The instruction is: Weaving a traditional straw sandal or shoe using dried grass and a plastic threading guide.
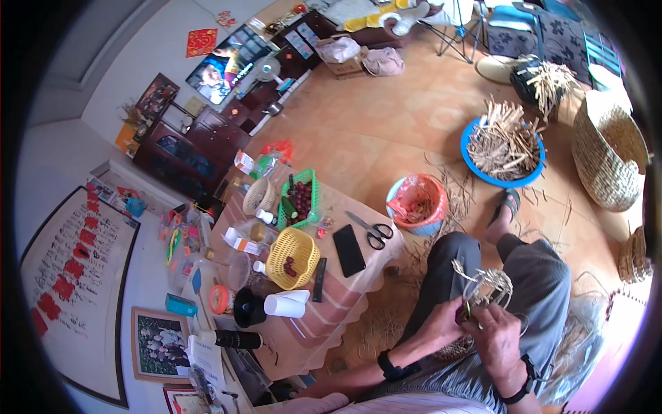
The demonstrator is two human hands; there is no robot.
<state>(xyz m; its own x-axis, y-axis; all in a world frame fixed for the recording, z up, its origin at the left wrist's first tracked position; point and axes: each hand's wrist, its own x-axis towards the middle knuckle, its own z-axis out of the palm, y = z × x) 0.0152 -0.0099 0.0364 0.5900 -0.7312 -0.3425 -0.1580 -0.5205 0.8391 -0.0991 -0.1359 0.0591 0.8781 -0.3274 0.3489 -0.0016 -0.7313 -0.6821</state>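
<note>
Head view, looking down at a person sitting with a half-woven straw piece (488,288) on their lap. Both forearms come in from the bottom edge, each with a dark band at the wrist. The left hand (441,323) is curled closed around the near-left side of the weave, and the right hand (498,338) is pinched shut on it from the near-right, fingers tight on the strands with something small and green poking up between the two hands. Loose straw ends stick up just above the grip, over the grey-trousered knee.

The floor is orange tile with straw bits scattered on it. Left of the hands is a low table (358,290) with a pinkish cloth. On it, up and left from the grip, lie scissors (371,230) and a black phone (349,250), then a yellow basket (293,257) and a green basket (299,200) of dark fruit further left. A white cup (286,304) lies on its side near the table's near end.

Straight above the grip sits a small bin with a pink bag (416,203), and beyond the sandalled foot a blue basin (503,152) piled with straw. Far to the upper right is a big woven basket (610,155). Nothing sits between the hands and the weave.
</note>
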